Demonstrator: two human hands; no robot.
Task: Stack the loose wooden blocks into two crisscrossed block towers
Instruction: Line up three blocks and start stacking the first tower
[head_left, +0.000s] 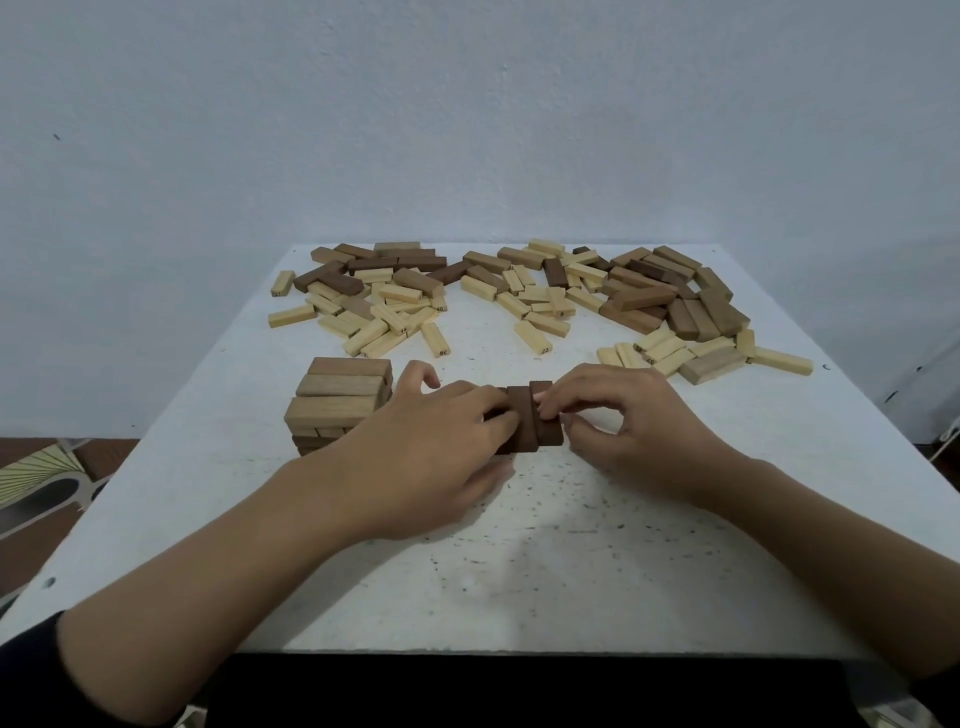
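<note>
A short tower (337, 402) of mid-brown blocks, a few crisscrossed layers high, stands left of centre on the white table (545, 571). To its right lies a row of dark brown blocks (530, 415) side by side on the table. My left hand (436, 457) covers the row's left part, its fingers curled against the blocks. My right hand (623, 421) pinches the rightmost dark block between thumb and fingertips. The left end of the row is hidden under my left hand.
Loose blocks in pale, mid and dark wood lie scattered across the far part of the table, in a left heap (374, 296) and a right heap (639, 296). A plain wall rises behind. Patterned floor shows at the left edge (41, 478).
</note>
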